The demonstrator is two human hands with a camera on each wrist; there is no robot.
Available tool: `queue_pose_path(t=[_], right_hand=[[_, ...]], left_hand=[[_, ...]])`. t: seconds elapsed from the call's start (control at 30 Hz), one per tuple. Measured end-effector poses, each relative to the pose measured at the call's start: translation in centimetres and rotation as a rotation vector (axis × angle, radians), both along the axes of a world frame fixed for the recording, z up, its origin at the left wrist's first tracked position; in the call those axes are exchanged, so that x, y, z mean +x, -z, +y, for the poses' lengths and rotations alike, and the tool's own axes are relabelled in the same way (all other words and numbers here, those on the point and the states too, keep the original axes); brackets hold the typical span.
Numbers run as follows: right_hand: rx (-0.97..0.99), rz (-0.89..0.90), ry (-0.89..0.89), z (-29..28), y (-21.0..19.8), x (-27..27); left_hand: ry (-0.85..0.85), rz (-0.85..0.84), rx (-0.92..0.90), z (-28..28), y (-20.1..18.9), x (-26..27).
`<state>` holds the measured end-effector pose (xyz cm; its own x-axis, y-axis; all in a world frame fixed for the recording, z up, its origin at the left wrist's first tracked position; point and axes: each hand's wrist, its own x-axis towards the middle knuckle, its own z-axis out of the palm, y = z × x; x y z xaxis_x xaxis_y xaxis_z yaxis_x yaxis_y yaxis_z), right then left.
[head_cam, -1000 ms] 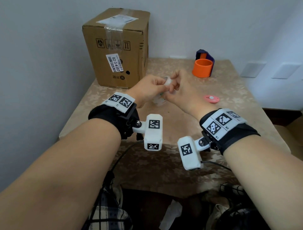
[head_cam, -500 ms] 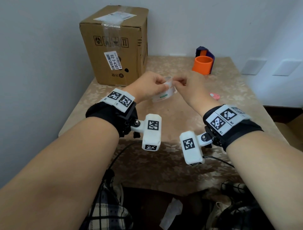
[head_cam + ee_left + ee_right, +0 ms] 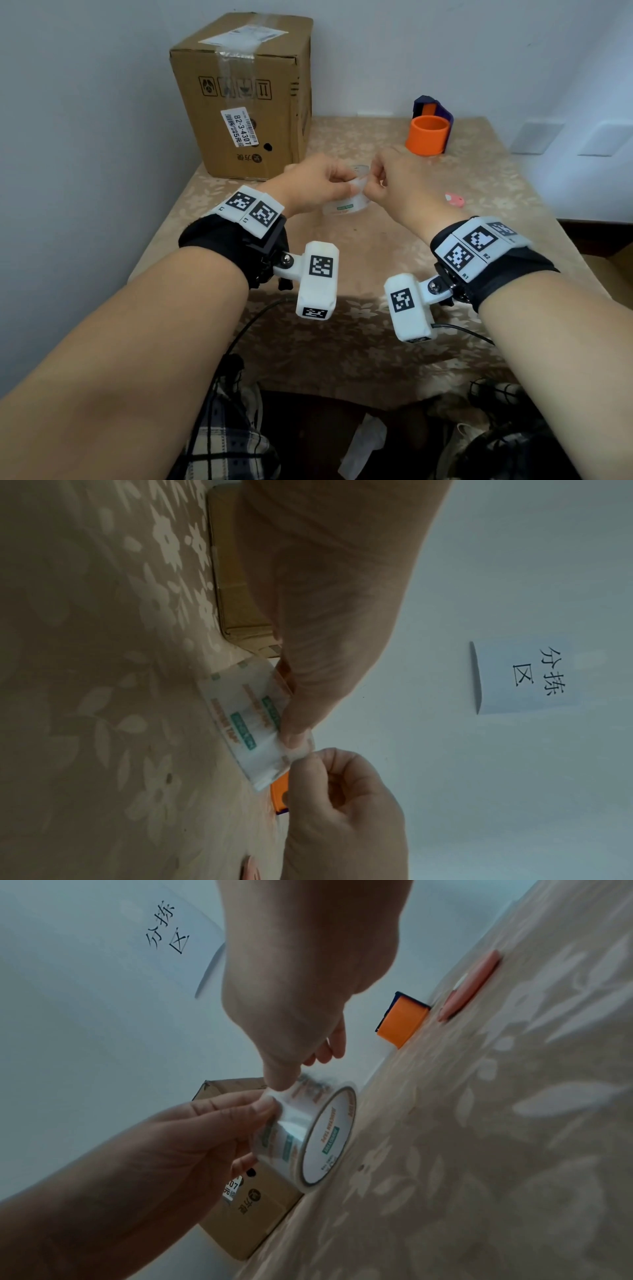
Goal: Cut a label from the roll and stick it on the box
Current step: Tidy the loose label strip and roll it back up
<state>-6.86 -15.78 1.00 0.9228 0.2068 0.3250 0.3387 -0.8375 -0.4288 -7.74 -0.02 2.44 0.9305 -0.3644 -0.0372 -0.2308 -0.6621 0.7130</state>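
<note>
A roll of clear tape point(image 3: 346, 202) with green and orange print is held just above the table, in front of the cardboard box point(image 3: 246, 96). My left hand point(image 3: 337, 185) grips the roll point(image 3: 318, 1137) from the left, thumb on its outer face. My right hand point(image 3: 375, 186) pinches the loose tape end at the top of the roll point(image 3: 240, 718). In the right wrist view my right fingertips point(image 3: 279, 1081) press on the roll's upper rim, next to my left hand point(image 3: 240, 1118). The box point(image 3: 260, 1218) stands upright at the back left, with a white sticker on its front.
An orange cup point(image 3: 428, 135) with a purple piece behind it stands at the back right. A small pink cutter point(image 3: 455, 199) lies on the patterned table point(image 3: 359, 342) right of my hands. The wall is close behind the box. A paper sign point(image 3: 534, 674) hangs on the wall.
The roll has turned in my left hand, and its printed side now shows. My right fingers have moved onto its top edge and pinch there. Both hands sit slightly lower.
</note>
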Motion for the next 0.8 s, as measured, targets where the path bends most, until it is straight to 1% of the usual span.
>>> queue_pose_path(t=[0.2, 0.33, 0.4, 0.43, 0.5, 0.7, 0.8], right_hand=[[0.071, 0.049, -0.043, -0.4, 0.4, 0.4], [0.277, 0.023, -0.021, -0.9, 0.7, 0.5], [0.374, 0.052, 0.004, -1.0, 0.5, 0.4], [0.391, 0.075, 0.009, -0.9, 0.5, 0.4], [0.373, 0.089, 0.021, -0.7, 0.5, 0.4], [0.382, -0.029, 0.069, 0.1, 0.7, 0.2], [0.313, -0.033, 0.066, 0.4, 0.9, 0.3]], left_hand=[[-0.020, 0.005, -0.082, -0.1, 0.0, 0.1], [-0.039, 0.007, -0.164, 0.0, 0.3, 0.4], [-0.058, 0.027, -0.222, 0.2, 0.5, 0.5], [-0.063, 0.031, -0.235, 0.3, 0.5, 0.6], [-0.063, 0.033, -0.244, 0.2, 0.6, 0.6], [-0.109, 0.039, -0.274, -0.2, 0.7, 0.6], [-0.126, 0.038, -0.275, -0.1, 0.7, 0.6]])
